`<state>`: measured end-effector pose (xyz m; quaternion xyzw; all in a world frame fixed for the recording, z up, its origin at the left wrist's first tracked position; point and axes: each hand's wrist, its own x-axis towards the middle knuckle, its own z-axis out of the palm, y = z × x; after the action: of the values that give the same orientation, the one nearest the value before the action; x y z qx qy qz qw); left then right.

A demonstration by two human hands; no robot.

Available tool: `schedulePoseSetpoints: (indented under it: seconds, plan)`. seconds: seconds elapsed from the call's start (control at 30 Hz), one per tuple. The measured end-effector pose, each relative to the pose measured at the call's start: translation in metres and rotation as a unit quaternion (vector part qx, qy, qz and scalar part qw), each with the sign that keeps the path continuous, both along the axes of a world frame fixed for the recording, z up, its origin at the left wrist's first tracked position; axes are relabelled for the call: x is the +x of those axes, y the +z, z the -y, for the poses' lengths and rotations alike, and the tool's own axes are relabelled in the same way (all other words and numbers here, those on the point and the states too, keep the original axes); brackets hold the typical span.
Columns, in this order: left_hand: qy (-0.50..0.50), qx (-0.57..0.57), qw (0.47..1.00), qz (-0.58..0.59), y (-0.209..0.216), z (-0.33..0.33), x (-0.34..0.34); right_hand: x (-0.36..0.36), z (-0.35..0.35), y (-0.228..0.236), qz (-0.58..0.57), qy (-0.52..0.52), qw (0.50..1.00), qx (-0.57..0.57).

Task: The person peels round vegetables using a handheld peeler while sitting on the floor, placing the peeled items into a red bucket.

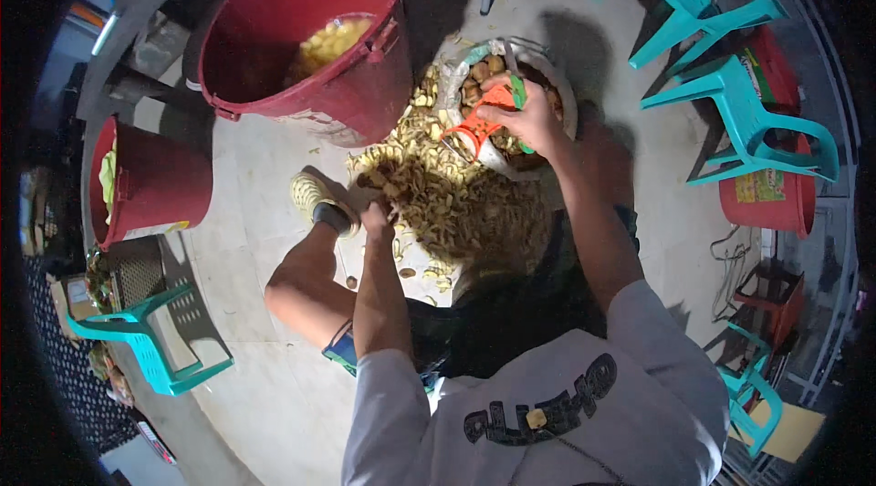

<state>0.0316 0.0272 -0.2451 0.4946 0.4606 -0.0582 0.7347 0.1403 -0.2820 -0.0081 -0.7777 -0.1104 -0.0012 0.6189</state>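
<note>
My right hand (529, 116) is closed around an orange peeler (477, 119), above a whitish sack (493, 157) of unpeeled brown potatoes (482, 71). A green piece, perhaps a knife handle, shows beside these fingers; its link to the grip is unclear. Low over the left side of a heap of peelings (474, 212), my left hand (376, 219) is closed, and what its fingers hold is hidden. Beyond it, a large red tub (301, 112) contains pale yellow peeled potatoes (333, 43).
A smaller red bucket (155, 180) with something light green inside stands at the left. Turquoise plastic chairs (744, 107) line the right side, and another turquoise chair (151, 340) is at the lower left. My sandalled foot (319, 203) rests beside the peelings.
</note>
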Motion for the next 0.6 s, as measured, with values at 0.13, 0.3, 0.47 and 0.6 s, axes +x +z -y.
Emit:
schedulePoseSetpoints:
  seconds: [0.13, 0.3, 0.47, 0.6]
  plan:
    - [-0.133, -0.004, 0.969, -0.209, -0.089, 0.006, -0.034, -0.001, 0.052, -0.047, -0.01, 0.001, 0.985, -0.171]
    - [-0.138, 0.427, 0.875, -0.181, -0.202, -0.053, -0.085, 0.029, 0.023, -0.083, -0.147, 0.11, 0.966, -0.182]
    - [-0.263, 0.411, 0.837, -0.249, -0.147, -0.004, 0.034, 0.048, 0.05, -0.077, -0.16, 0.02, 0.924, -0.346]
    - [-0.492, 0.559, 0.606, -0.279, -0.211, -0.065, 0.006, 0.063, 0.033, -0.09, -0.214, 0.12, 0.863, -0.442]
